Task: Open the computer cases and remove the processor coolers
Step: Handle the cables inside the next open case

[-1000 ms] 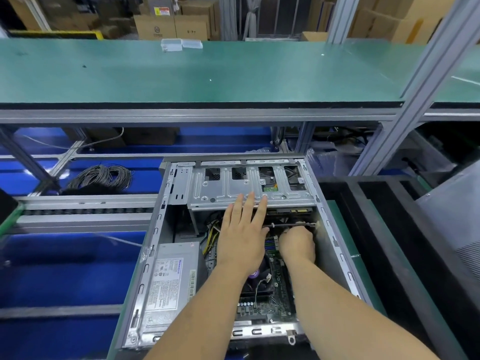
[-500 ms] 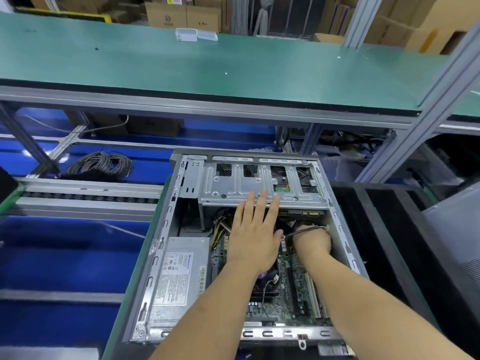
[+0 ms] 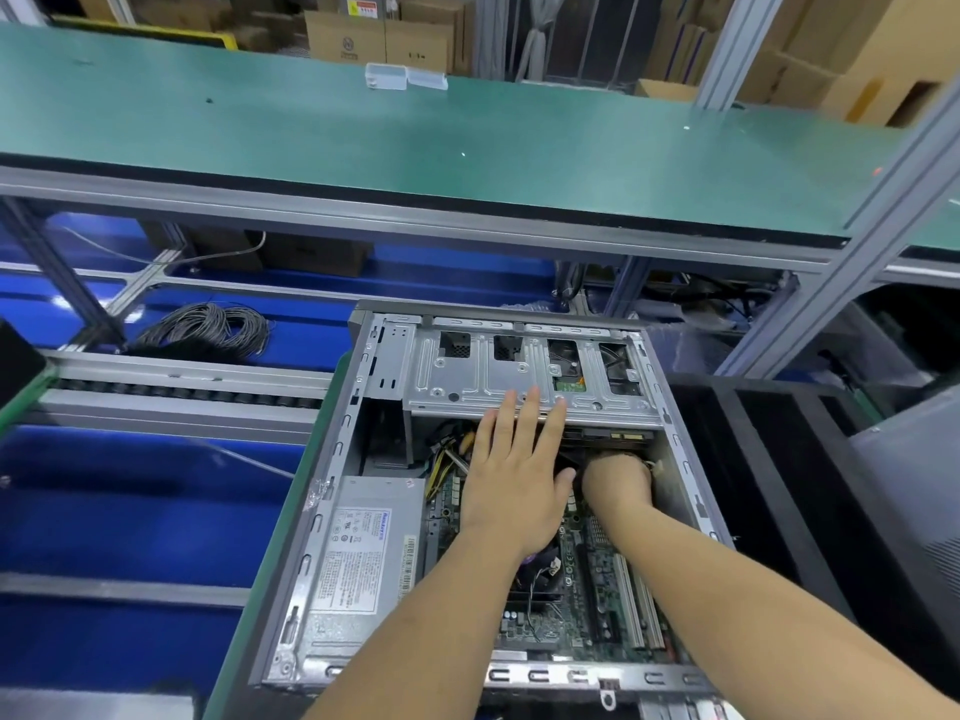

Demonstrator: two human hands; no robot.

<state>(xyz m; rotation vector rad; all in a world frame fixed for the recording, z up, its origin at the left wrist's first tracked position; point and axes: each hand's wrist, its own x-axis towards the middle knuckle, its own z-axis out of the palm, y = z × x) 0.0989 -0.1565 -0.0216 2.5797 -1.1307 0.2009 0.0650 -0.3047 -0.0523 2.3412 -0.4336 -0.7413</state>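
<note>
Inside the open computer case (image 3: 332, 459), the processor cooler (image 3: 540, 574) lies under the wrist of the flat, spread left hand (image 3: 514, 475), nearer than the right hand (image 3: 615, 480), whose grip I cannot tell.

processor cooler (image 3: 540, 569) mostly hidden (under hands)

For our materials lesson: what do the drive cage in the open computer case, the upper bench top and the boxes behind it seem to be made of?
Drive cage: bare sheet metal, likely steel; dull silver sheen, stamped ribs and holes.
Bench top: green matte mat, perhaps rubber or vinyl; a dark edge layer shows.
Boxes: brown cardboard, with matte faces and folded flaps.
</note>
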